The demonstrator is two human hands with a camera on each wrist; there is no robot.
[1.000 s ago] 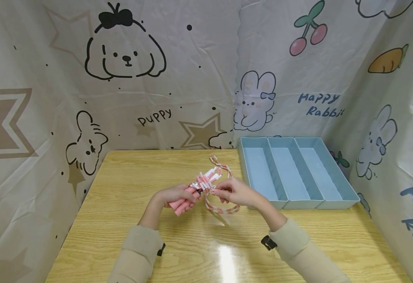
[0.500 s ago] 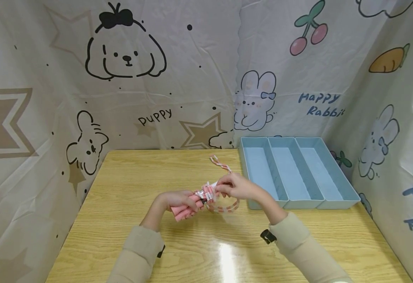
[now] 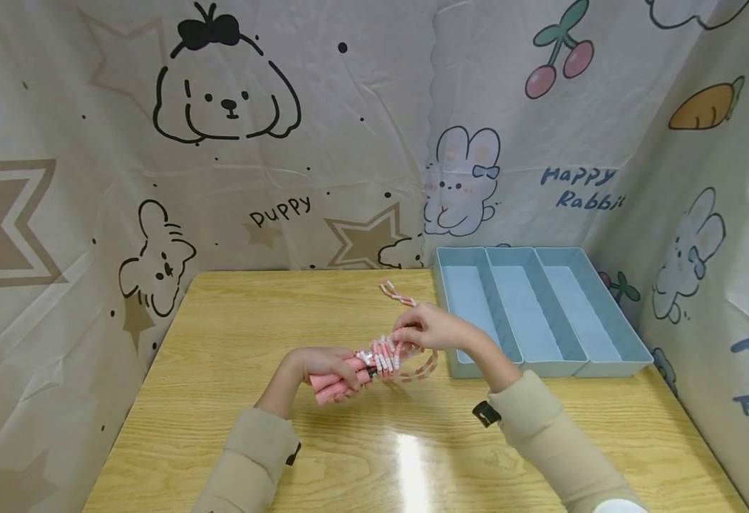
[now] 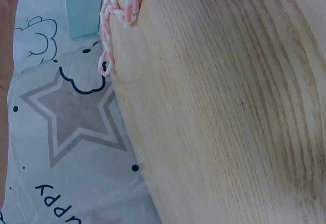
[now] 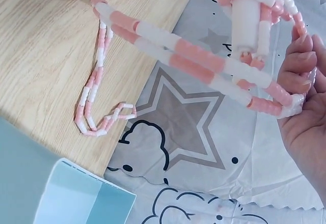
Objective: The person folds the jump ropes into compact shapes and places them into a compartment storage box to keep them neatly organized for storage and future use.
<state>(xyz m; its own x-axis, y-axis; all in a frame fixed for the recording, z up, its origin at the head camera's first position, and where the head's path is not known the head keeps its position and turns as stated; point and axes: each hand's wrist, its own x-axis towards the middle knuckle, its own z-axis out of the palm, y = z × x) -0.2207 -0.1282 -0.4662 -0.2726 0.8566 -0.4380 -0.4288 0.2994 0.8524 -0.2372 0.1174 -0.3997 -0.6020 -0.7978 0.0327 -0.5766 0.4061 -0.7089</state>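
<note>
Together, two hands (image 3: 326,363) (image 3: 430,329) hold one beaded rope (image 3: 385,358) with two handles (image 3: 331,392).

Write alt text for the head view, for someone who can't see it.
A person's left grip holds pink handles while the right grip pinches a pink-and-white beaded rope bundled next to them. Below is a wooden table; a light blue, three-compartment tray stands on the right, before a cartoon-print backdrop.

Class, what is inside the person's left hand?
The left hand holds pink handles; their near ends show, but the stretch its grip covers cannot be seen.
</note>
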